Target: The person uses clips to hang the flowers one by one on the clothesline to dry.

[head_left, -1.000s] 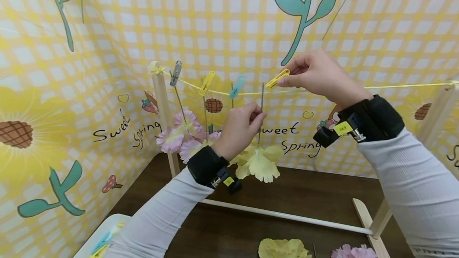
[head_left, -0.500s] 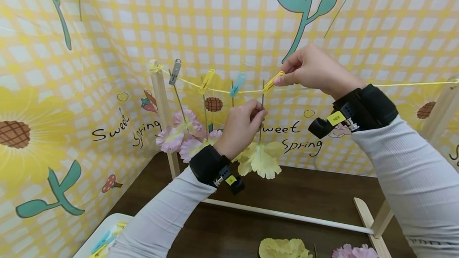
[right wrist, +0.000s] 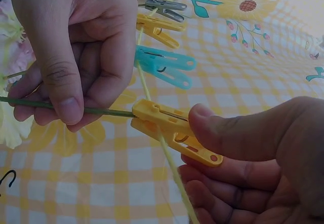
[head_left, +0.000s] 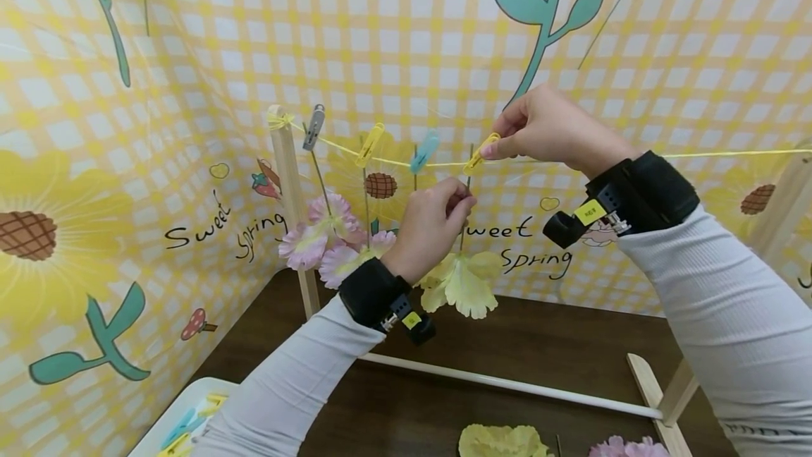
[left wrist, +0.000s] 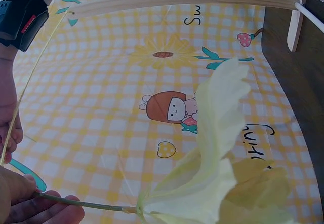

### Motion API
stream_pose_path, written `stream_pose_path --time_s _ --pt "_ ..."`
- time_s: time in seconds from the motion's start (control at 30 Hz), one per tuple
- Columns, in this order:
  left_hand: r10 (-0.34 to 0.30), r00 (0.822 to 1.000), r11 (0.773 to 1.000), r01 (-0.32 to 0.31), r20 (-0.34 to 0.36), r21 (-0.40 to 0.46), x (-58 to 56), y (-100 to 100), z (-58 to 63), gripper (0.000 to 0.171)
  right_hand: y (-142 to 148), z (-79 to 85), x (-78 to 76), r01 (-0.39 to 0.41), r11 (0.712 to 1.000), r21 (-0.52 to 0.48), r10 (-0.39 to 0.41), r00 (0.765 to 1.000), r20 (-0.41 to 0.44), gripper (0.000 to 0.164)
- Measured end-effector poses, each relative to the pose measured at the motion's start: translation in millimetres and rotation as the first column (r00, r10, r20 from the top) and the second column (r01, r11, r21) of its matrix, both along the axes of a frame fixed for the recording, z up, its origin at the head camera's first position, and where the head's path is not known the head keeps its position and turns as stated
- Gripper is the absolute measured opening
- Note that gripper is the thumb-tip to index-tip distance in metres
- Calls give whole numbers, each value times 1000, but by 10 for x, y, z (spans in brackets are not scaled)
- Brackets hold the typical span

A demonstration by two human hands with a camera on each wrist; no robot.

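Note:
My left hand (head_left: pixel 426 230) pinches the green stem (right wrist: pixel 101 110) of a pale yellow artificial flower (head_left: pixel 468 288), which hangs petals down. In the left wrist view the flower's petals (left wrist: pixel 217 127) spread beyond the fingers. With thumb and fingers my right hand (head_left: pixel 552 131) holds a yellow clothespin (head_left: pixel 480 154) at the string (head_left: pixel 603 159). Seen from the right wrist, the clothespin (right wrist: pixel 164 127) sits across the string with the stem's end at its jaws. The thumb lies on its upper handle, other fingers below.
Left along the string are a grey clothespin (head_left: pixel 314 127), another yellow clothespin (head_left: pixel 371 144) and a blue clothespin (head_left: pixel 424 151), with pink flowers (head_left: pixel 320 238) below. Wooden posts (head_left: pixel 293 210) hold the string. A white tray (head_left: pixel 155 429) of clothespins, a yellow flower (head_left: pixel 504 441) and a pink flower (head_left: pixel 628 447) lie nearer.
My right hand has moved left and slightly down, bringing the yellow clothespin from beside the stem onto the stem and string. The left hand has stayed on the stem.

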State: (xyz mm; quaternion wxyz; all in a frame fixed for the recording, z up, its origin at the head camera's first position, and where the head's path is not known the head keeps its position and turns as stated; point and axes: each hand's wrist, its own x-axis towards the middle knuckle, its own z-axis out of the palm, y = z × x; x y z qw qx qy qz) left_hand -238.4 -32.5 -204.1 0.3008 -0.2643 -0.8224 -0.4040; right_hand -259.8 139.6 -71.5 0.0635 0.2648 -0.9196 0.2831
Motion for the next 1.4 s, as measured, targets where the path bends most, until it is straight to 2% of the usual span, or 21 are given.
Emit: stream_pose_path --time_s 0.13,0.5,0.57,0.63,0.67,0.7,0.73,0.77,0.8,0.87,0.9,0.93,0.97,1.0,1.03,1.07,1.1,1.13,1.3,1.4 --pt "2 1000 1000 -2 2 0 -13 -2 -9 10 0 11 -3 -22 998 52 22 1000 3 27" --pt "4 1000 1000 -4 3 12 -4 1 11 9 -31 -2 -4 -44 997 57 42 999 22 29" --pt "5 1000 1000 -5 2 13 -5 0 11 9 -32 1 4 -42 996 73 41 999 16 35" --pt "1 1000 1000 -1 -2 13 -1 -2 1 10 -34 -13 58 -28 996 88 32 999 -43 49" --pt "-1 1000 1000 1 -3 13 3 -9 -9 10 -35 -44 98 -31 997 77 40 993 -113 55" --pt "-4 1000 1000 4 -6 11 8 -16 -22 10 -33 -88 148 -53 997 51 63 975 -213 59" --pt "-8 1000 1000 8 -6 8 16 -25 -37 10 -27 -146 211 -92 995 32 98 937 -336 61" --pt "-12 1000 1000 12 -6 5 23 -33 -54 10 -22 -218 288 -139 990 10 127 870 -476 61" --pt "-14 1000 1000 14 -7 1 33 -42 -71 11 -23 -312 377 -201 980 -15 149 777 -612 54" --pt "-19 1000 1000 19 -5 -2 58 -60 -101 11 -19 -535 587 -314 950 2 182 546 -818 37" --pt "-22 1000 1000 22 -2 0 74 -70 -111 11 -17 -653 703 -356 934 35 202 443 -873 30" --pt "-28 1000 1000 28 5 5 87 -76 -129 11 -15 -783 817 -391 918 70 224 365 -904 26" --pt "-34 999 999 34 13 13 98 -82 -146 11 -10 -914 932 -417 903 99 245 313 -918 23" --pt "-39 999 999 39 22 19 109 -89 -160 11 5 -1042 1038 -440 889 127 269 278 -922 23" --pt "-47 998 999 46 31 25 119 -94 -172 11 31 -1161 1136 -446 882 151 291 264 -919 22" --pt "-54 998 998 53 41 30 131 -97 -179 11 62 -1273 1215 -456 875 163 306 259 -916 21" --pt "-62 997 998 61 50 32 137 -99 -187 12 97 -1369 1276 -468 868 168 319 265 -910 21" --pt "-70 996 997 68 58 33 146 -99 -191 12 132 -1453 1324 -480 863 161 325 282 -902 20" --pt "-55 997 998 54 46 28 268 -128 -213 17 292 -1742 1429 -485 872 65 310 445 -840 22" --pt "-23 999 999 25 -32 38 468 -261 -323 18 354 -1926 1471 -447 894 1 260 517 -816 28"
